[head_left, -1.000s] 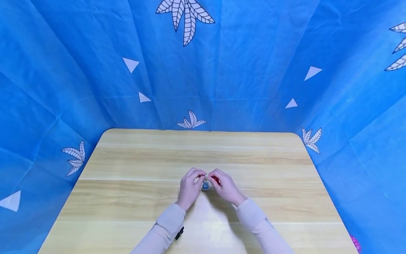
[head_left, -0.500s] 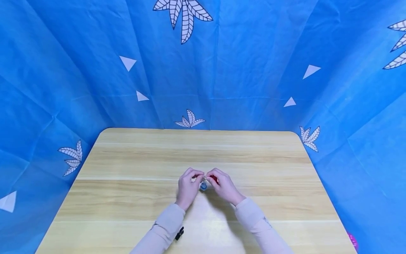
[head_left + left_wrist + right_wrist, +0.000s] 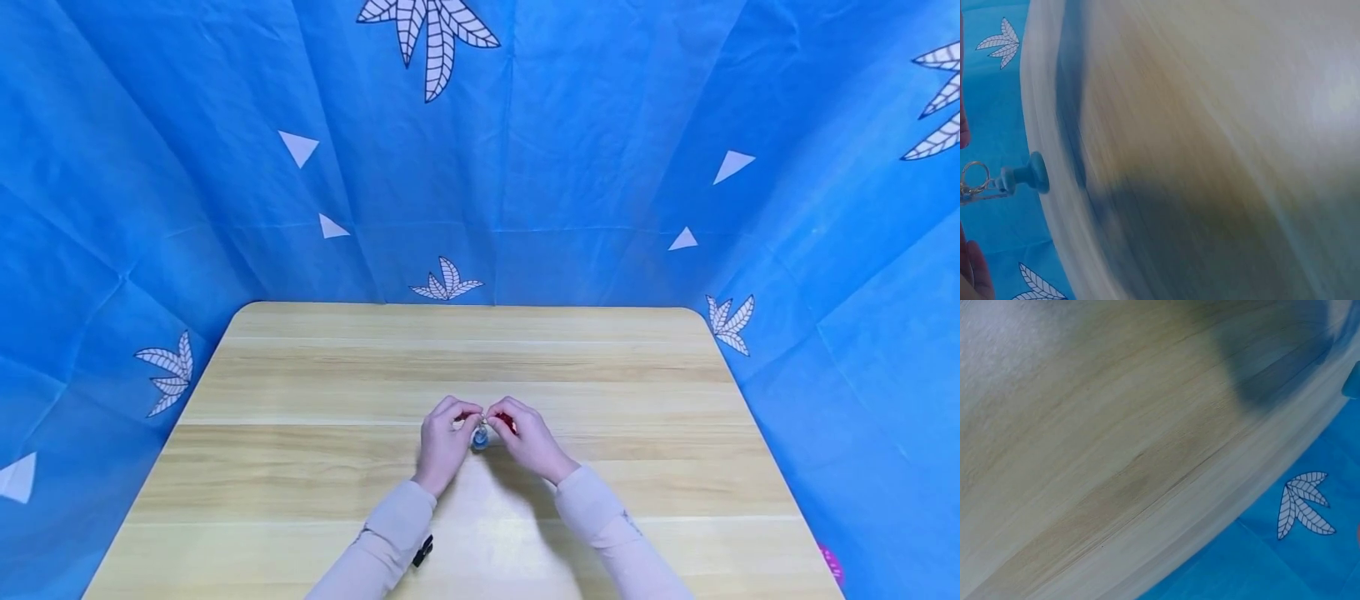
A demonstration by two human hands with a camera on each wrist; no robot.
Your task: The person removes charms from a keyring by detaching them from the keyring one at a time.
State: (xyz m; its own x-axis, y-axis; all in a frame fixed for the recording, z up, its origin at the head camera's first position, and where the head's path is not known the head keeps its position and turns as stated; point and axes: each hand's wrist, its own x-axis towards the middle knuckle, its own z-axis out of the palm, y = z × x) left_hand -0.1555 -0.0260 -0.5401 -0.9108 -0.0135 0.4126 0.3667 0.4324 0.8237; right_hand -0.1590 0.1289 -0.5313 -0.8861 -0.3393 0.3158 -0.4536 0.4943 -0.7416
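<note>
No readable text, labels or numbers, wrist views perhaps too blurred to tell

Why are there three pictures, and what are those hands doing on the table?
A person wears three cameras. The head view looks down at both hands on a wooden table with blue leaf-print cloth behind it. The left hand and right hand meet, pinching a small blue charm on a metal ring, with something red in the right fingers. The other two views come from wrist cameras and show mostly blurred tabletop; the left wrist one catches the charm too.
</note>
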